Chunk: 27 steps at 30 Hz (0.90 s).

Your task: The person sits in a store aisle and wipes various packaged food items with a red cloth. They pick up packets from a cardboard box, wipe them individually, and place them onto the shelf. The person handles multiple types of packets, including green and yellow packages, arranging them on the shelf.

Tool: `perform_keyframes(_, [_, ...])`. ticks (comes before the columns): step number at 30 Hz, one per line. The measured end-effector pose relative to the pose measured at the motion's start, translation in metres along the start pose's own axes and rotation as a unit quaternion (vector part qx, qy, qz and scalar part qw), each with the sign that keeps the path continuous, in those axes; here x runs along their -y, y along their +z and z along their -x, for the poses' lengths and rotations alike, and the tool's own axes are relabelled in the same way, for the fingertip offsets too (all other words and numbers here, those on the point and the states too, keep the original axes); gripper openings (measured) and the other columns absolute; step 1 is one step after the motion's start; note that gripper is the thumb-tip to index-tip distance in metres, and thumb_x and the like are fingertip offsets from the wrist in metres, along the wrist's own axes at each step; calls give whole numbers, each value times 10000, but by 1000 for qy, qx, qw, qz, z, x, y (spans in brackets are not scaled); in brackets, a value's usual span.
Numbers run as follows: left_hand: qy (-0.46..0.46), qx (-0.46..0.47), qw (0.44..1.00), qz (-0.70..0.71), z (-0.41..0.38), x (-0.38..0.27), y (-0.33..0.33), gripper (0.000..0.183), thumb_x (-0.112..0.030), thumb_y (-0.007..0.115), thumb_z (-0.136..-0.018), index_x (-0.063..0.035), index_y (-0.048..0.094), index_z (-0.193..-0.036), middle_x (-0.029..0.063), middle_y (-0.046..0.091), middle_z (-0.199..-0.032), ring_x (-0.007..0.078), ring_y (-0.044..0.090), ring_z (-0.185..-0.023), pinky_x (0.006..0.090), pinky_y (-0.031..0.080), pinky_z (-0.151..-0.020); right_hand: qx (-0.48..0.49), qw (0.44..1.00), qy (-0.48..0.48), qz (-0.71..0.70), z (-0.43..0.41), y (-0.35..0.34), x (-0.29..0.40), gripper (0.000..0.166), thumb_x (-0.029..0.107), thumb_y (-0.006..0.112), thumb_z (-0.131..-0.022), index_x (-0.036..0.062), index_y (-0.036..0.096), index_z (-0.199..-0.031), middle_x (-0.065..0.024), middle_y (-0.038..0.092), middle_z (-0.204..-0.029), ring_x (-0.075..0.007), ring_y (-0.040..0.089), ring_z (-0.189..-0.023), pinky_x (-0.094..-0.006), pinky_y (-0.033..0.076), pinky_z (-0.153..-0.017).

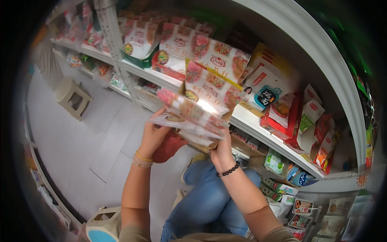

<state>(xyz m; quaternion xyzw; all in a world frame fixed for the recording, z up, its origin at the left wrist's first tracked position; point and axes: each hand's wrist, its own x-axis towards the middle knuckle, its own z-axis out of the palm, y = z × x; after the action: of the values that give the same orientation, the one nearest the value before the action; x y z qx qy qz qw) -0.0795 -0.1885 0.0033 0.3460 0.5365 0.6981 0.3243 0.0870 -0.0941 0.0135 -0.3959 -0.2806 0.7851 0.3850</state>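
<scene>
My left hand (pixel 157 130) grips the left end of several printed plastic packets (pixel 193 116), which tilt and blur a little between my hands. My right hand (pixel 222 145) holds their right end, together with the edge of a cardboard box whose full shape is partly hidden. Just beyond stands an upright packet with baking-soda writing (pixel 208 87), in front of a like packet (pixel 222 57) by the shelf's edge. Something red (pixel 169 146), of a kind I cannot tell, hangs beneath my left hand.
The white metal shelf (pixel 248 121) carries packets in green and red display boxes (pixel 279 127). More goods fill the lower shelves at right. A beige plastic stool (pixel 72 95) stands on the tiled floor at left, another stool (pixel 104 224) at bottom left. My jeans-clad knees are below my hands.
</scene>
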Motion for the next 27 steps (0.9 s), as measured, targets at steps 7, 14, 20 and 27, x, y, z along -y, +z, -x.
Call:
perform_keyframes(7, [29,-37,999,-26,-32,1,27,392,-65,621,-797,71,506,-1146,85,614,-975,110,569,-856,238,466,-735,-1,996,-79,34,-28,13,21,333,244,473,-878,1,453,-1104,-63,519,-1015,-142,500,-938,-292,453,-784])
perform_keyframes(14, [72,-167,943,-280,-90,16,54,465,-249,716,-714,22,577,-1066,166,628,-973,265,616,-836,316,474,-737,-60,985,-120,107,-31,28,37,483,230,462,-883,-11,319,-1276,-86,479,-1121,-151,458,-1003,-271,379,-866])
perform_keyframes(20, [196,-183,891,-366,-59,22,65,509,-260,747,-666,-13,569,-1074,112,608,-812,238,591,-679,317,470,-651,-29,867,-361,343,-41,-35,53,401,127,481,-852,13,444,-1234,-124,484,-1208,-215,437,-1104,-322,331,-947])
perform_keyframes(27, [256,-53,856,-446,-53,23,70,420,-272,747,-657,-70,583,-986,72,559,-714,205,565,-584,297,459,-521,-68,598,-471,645,-59,-69,99,323,100,527,-772,0,556,-1077,-154,496,-1105,-324,436,-1058,-414,349,-911])
